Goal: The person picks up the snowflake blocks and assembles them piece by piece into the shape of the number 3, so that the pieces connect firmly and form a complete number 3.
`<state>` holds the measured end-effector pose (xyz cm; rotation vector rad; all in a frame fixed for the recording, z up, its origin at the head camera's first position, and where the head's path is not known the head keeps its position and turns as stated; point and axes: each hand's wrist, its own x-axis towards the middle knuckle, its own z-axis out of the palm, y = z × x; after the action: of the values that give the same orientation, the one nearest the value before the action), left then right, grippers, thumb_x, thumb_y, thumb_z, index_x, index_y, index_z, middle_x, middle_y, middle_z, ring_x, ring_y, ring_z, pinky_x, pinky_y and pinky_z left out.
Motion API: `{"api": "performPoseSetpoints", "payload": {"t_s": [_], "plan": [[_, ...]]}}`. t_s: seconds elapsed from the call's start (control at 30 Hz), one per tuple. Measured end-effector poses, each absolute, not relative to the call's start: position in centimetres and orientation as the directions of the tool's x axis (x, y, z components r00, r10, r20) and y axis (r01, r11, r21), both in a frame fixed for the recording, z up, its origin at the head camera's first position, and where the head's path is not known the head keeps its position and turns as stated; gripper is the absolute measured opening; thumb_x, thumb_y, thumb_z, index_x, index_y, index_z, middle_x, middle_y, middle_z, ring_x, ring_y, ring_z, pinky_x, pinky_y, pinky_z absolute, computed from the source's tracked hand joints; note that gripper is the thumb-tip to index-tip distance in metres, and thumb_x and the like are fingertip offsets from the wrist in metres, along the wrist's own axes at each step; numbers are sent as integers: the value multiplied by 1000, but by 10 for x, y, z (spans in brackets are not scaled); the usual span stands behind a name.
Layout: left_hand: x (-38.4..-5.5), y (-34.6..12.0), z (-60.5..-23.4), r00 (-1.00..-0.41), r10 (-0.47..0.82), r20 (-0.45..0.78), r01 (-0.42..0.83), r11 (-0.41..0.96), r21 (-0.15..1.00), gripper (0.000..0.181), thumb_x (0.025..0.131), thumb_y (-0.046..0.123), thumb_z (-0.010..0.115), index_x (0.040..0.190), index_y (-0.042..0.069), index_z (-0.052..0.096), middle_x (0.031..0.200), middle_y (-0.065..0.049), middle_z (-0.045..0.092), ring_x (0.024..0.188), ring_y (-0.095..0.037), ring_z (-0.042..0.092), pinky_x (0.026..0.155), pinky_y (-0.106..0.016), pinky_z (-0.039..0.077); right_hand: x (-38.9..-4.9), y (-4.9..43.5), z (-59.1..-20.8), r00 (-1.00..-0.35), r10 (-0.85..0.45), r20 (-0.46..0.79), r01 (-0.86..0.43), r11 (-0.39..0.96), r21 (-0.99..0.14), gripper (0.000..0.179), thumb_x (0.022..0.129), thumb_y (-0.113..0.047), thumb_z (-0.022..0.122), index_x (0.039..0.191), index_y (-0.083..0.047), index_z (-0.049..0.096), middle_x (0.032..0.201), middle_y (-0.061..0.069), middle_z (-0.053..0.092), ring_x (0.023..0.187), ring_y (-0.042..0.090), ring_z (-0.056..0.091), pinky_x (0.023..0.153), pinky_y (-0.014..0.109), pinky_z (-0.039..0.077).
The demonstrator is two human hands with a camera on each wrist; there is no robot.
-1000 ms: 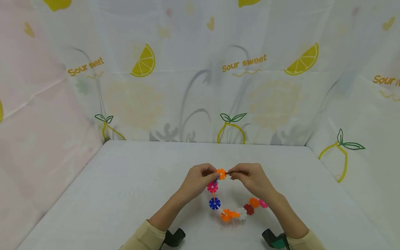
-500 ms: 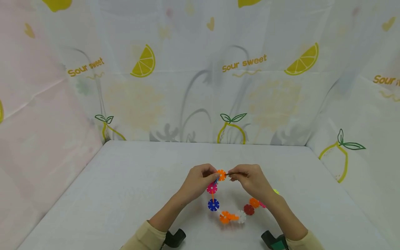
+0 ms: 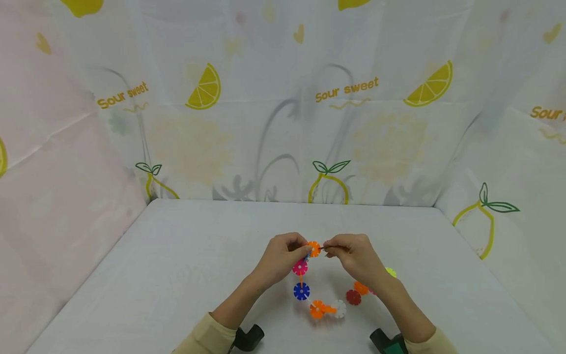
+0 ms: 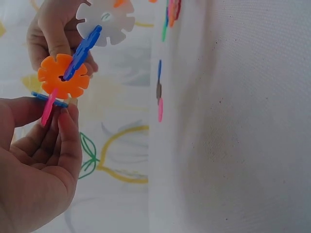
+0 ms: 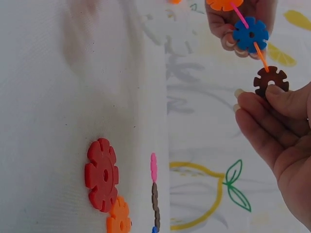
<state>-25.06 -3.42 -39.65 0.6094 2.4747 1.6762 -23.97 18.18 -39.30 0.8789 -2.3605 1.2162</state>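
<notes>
My left hand (image 3: 283, 256) pinches a blue notched snowflake disc (image 5: 250, 35) between thumb and fingers. An upright orange disc (image 3: 314, 249) is slotted to it on the right. Opposite, my right hand (image 3: 357, 256) pinches a brown snowflake disc (image 5: 271, 81), whose edge meets that orange one; how deep the notches sit I cannot tell. From the left hand hangs a linked chain of discs: pink (image 3: 299, 267), dark blue (image 3: 301, 291), orange (image 3: 317, 309), then a white disc (image 3: 339, 309) at its lower end.
On the white table (image 3: 199, 270) lie a loose red disc (image 3: 353, 297), an orange disc (image 3: 360, 287) and a yellow disc (image 3: 390, 271), partly behind my right wrist. Other loose discs show in the wrist views, including a pink disc (image 5: 153, 167). Lemon-print cloth (image 3: 265, 147) surrounds the table.
Both hands have lowered very slightly. The hanging chain's lower end has swung a little left and down, away from the red disc. The yellow disc has come into sight beside my right wrist.
</notes>
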Motion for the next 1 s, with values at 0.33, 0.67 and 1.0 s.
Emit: {"api": "performPoseSetpoints", "payload": {"t_s": [0.33,0.67,1.0], "plan": [[-251,-33,-399,-920,365,140,265,319,910,14,96,25,64,92,13,70,80,0,68,69,-12,60,60,-24,52,-241,181,-397,-731,-363,578,-682,417,-600,17,83,16,67,90,4,75,84,16,76,69,16,74,67,22,60],[-250,-33,-399,-927,351,132,249,315,916,13,96,24,64,91,13,70,80,-1,69,69,-12,59,61,-24,52,-239,178,-397,-729,-342,593,-682,437,-586,15,83,16,67,90,5,75,83,11,76,68,16,74,66,21,59],[-250,-32,-399,-930,345,123,236,308,922,13,96,22,64,90,12,70,79,0,68,69,-13,59,62,-23,52,-238,176,-396,-678,-355,643,-726,460,-512,15,81,17,68,87,5,74,80,9,76,64,14,72,64,19,58]]}}
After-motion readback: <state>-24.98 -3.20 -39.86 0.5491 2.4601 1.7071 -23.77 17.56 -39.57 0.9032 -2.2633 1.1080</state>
